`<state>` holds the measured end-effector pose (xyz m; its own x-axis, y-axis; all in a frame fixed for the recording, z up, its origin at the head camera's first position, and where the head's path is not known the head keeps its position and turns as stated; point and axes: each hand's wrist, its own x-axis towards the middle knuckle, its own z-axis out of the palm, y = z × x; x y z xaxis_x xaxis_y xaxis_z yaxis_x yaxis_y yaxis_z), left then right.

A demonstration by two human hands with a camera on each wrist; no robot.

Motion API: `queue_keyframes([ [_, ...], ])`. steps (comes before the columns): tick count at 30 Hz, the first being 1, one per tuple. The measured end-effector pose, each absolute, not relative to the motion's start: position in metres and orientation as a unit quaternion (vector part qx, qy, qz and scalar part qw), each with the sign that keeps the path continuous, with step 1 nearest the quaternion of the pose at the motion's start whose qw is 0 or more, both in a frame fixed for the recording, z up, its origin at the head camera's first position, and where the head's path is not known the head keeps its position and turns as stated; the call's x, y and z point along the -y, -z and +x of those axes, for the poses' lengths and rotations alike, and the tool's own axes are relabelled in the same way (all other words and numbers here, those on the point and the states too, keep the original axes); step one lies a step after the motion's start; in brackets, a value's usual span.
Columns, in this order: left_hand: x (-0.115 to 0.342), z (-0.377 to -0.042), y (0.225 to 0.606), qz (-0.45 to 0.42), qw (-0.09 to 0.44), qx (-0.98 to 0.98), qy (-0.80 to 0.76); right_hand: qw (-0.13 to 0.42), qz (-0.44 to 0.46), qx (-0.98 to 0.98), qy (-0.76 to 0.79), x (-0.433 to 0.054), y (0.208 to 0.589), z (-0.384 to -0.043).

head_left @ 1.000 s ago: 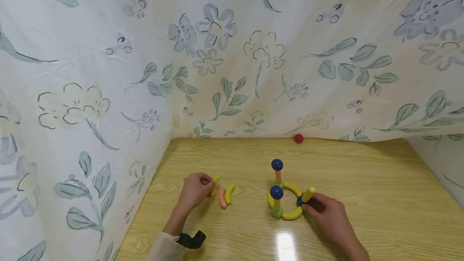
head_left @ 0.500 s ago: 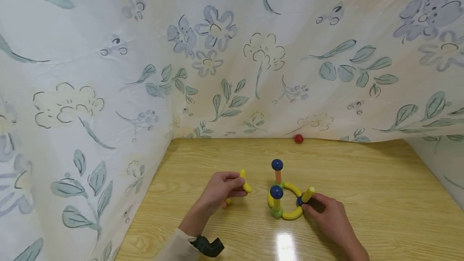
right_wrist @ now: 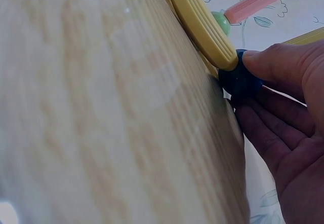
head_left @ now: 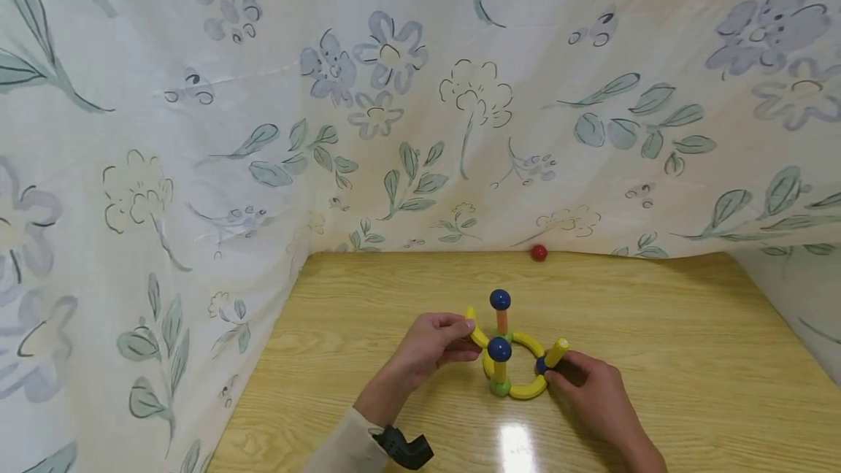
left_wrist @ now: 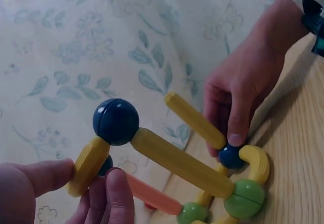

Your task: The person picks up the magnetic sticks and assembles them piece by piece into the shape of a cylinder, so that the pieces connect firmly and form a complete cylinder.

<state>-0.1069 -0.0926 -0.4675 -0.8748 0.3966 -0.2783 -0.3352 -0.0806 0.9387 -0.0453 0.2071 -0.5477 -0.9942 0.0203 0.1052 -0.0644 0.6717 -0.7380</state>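
Note:
My left hand [head_left: 436, 347] pinches a curved yellow magnetic stick [left_wrist: 88, 167] between thumb and fingers. The stick's upper end meets the large blue ball [left_wrist: 115, 121] in the left wrist view. That ball tops a straight yellow stick [left_wrist: 182, 162] standing on a green ball [head_left: 500, 387]. At the right side of a ring of curved yellow sticks [head_left: 528, 390], my right hand [head_left: 596, 393] pinches another blue ball [right_wrist: 238, 81]. From this ball a straight yellow stick [head_left: 558, 352] rises at a slant. Behind stands an orange stick [head_left: 502, 321] with a blue ball [head_left: 500, 299] on top.
A red ball [head_left: 539, 252] lies at the back edge of the wooden table [head_left: 683, 334], against the floral cloth [head_left: 394, 188]. Cloth also hangs along the left and right sides. A black band [head_left: 402, 447] is on the left wrist.
My left hand has lifted the curved yellow stick from beside the loose pieces and carried it right to the near blue ball. Those loose pieces are now hidden. My right hand keeps its place.

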Motion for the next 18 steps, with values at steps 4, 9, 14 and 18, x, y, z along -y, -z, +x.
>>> queue_keyframes([
  [4,0.090,-0.109,0.468,0.032,0.260,-0.640,-0.722,0.058,0.013,0.912,-0.406,-0.207,0.548,-0.044],
  [9,0.088,-0.112,0.467,0.045,0.272,-0.653,-0.705,0.050,0.011,0.913,-0.406,-0.208,0.547,-0.045],
  [14,0.082,-0.115,0.465,0.052,0.274,-0.663,-0.695,0.041,0.007,0.912,-0.408,-0.207,0.546,-0.046],
  [18,0.078,-0.117,0.465,0.052,0.271,-0.664,-0.695,0.046,0.008,0.913,-0.406,-0.206,0.546,-0.046],
])
